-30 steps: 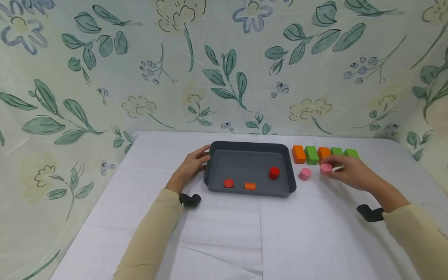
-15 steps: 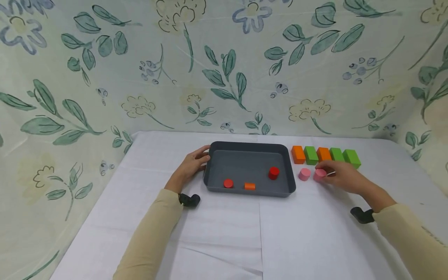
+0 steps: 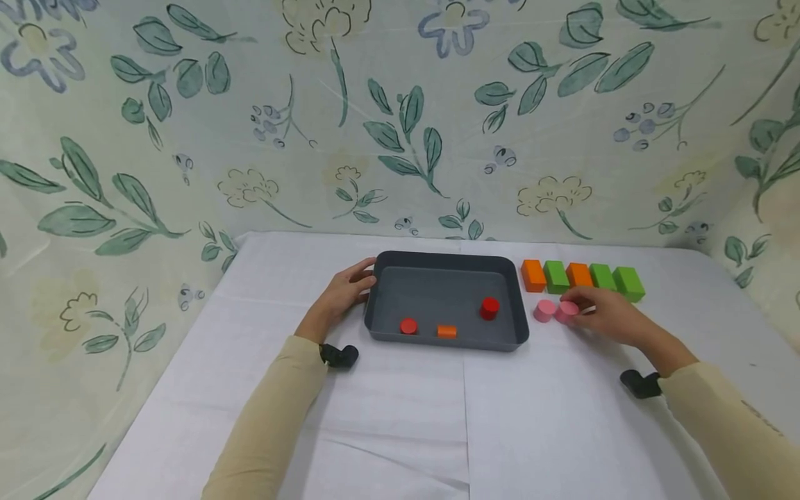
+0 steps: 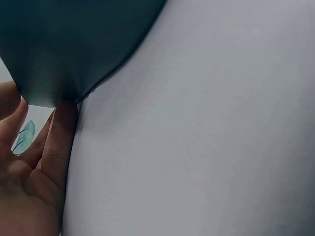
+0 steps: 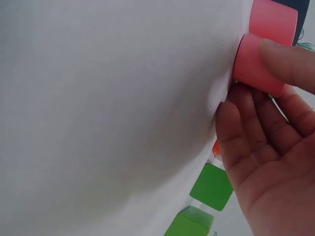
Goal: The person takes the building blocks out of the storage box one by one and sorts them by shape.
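In the head view my right hand (image 3: 603,314) pinches a pink cylinder block (image 3: 567,312) between thumb and fingers, low at the white cloth. Right beside it stands a second pink cylinder block (image 3: 544,310); the right wrist view shows the held pink block (image 5: 256,64) up against the other one. My left hand (image 3: 340,295) touches the left end of a dark grey tray (image 3: 437,260), its fingers fairly straight along the outer wall. Inside the tray are two red cylinder blocks, one at the right (image 3: 489,308) and one near the front wall, plus an orange block (image 3: 446,332).
Behind the pink blocks runs a row of orange and green rectangular blocks, from an orange block (image 3: 533,276) to a green block (image 3: 628,283). White cloth (image 3: 400,417) covers the table. A floral curtain (image 3: 312,139) hangs at the back and left.
My right hand has moved left and lowered the pink cylinder block until it stands beside the other pink one, uncovering the rightmost green block. The left hand and tray have stayed in place.
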`<act>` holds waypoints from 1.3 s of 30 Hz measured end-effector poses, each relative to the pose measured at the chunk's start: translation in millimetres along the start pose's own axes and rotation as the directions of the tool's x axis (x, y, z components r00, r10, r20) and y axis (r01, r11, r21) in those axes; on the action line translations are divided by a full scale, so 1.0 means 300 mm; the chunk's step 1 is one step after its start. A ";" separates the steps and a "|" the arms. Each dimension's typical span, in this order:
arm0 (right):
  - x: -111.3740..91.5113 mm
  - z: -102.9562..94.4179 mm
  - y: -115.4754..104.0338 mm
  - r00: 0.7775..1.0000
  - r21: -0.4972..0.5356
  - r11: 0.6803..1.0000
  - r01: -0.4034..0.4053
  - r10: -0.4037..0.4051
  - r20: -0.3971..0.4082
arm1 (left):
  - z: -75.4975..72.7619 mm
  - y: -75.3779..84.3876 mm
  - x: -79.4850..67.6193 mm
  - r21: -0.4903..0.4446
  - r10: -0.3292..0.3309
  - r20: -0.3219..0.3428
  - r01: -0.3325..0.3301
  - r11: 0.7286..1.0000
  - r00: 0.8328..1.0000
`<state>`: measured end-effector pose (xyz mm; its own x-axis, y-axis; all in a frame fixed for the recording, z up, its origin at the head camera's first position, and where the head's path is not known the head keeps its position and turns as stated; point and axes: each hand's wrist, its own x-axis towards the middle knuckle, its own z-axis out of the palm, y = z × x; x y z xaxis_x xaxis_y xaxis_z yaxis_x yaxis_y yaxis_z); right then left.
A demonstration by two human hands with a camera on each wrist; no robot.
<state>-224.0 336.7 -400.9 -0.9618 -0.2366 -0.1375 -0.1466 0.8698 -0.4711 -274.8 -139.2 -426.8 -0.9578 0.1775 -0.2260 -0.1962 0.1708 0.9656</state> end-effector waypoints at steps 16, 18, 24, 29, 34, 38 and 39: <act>0.005 0.014 0.003 1.000 0.037 0.999 -0.031 0.031 0.004 | 0.001 -0.010 -0.008 0.006 0.001 -0.004 -0.001 1.000 1.000; 0.001 0.015 0.003 1.000 0.037 0.999 -0.031 0.031 0.000 | 0.004 -0.007 -0.010 0.002 0.001 -0.003 -0.001 1.000 1.000; -0.009 0.011 0.007 0.999 0.032 0.999 -0.031 0.031 0.008 | 0.008 0.000 -0.008 0.006 -0.001 0.003 0.001 1.000 1.000; -0.014 0.007 0.006 1.000 0.030 0.999 -0.025 0.025 -0.002 | 0.008 0.003 0.004 0.032 -0.001 -0.012 0.001 0.999 1.000; -0.012 0.005 0.005 1.000 0.031 0.999 -0.021 0.021 0.008 | 0.007 0.004 0.004 0.047 -0.008 -0.015 0.008 0.999 1.000; -0.016 -0.015 -0.003 0.999 0.018 1.000 -0.006 0.005 0.037 | 0.006 0.006 0.000 0.042 -0.002 -0.013 0.003 0.999 1.000; -0.020 -0.022 -0.009 0.999 0.015 1.000 -0.002 0.002 0.040 | 0.005 0.005 0.000 0.042 -0.002 -0.011 0.002 0.999 1.000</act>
<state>-219.3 338.6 -393.0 -0.9520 -0.2522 -0.1736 -0.1408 0.8640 -0.4835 -274.8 -137.5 -425.5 -0.9597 0.1663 -0.2263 -0.1895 0.2114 0.9588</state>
